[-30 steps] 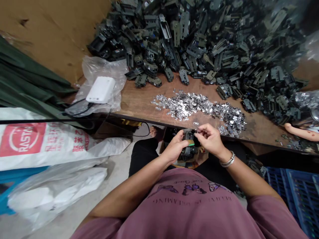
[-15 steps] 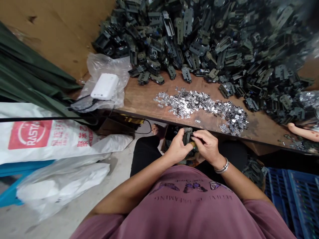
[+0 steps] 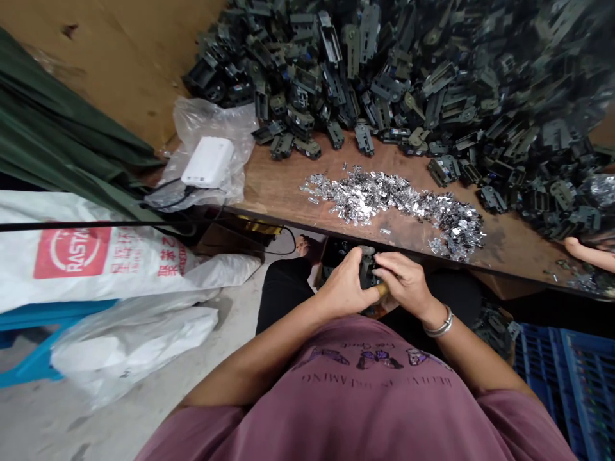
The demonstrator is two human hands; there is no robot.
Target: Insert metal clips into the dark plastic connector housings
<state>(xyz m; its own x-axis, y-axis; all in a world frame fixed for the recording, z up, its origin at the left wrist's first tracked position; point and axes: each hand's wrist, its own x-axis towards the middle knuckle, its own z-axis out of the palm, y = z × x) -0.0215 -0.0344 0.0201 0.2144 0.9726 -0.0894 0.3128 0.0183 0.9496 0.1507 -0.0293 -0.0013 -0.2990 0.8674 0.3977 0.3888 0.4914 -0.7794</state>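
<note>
- From where I'm standing, the seated worker is facing the table (image 3: 273, 186); I'm reading the clock from the part in the hands, with twelve o'clock pointing across the tabletop.
- The dark plastic part (image 3: 366, 272) is sitting between the two hands, just off the table's near edge and above the lap.
- The left hand (image 3: 342, 289) is clamping that part from nine o'clock, thumb below, fingers above; something yellowish (image 3: 383, 289) is covering the thumb's tip.
- The right hand (image 3: 405, 282) is working from three o'clock, fingertips bunching close against the part; I cannot tell whether they are gripping anything small. A silvery bracelet (image 3: 439, 322) is circling its wrist.
- Toward one o'clock, a pile of shiny bits (image 3: 365, 198) is spreading over the wood, with one loose bit (image 3: 385, 231) lying nearer the edge.
- Beyond it, a big heap of dark parts (image 3: 379, 89) is covering the back.
- At ten o'clock, a white box (image 3: 208, 162) is resting on clear plastic (image 3: 235, 118).
- At nine, a printed sack (image 3: 29, 256) is slumping.
- Another person's arm (image 3: 593, 254) is showing at three.
- Blue crates (image 3: 589, 368) are standing at four.
</note>
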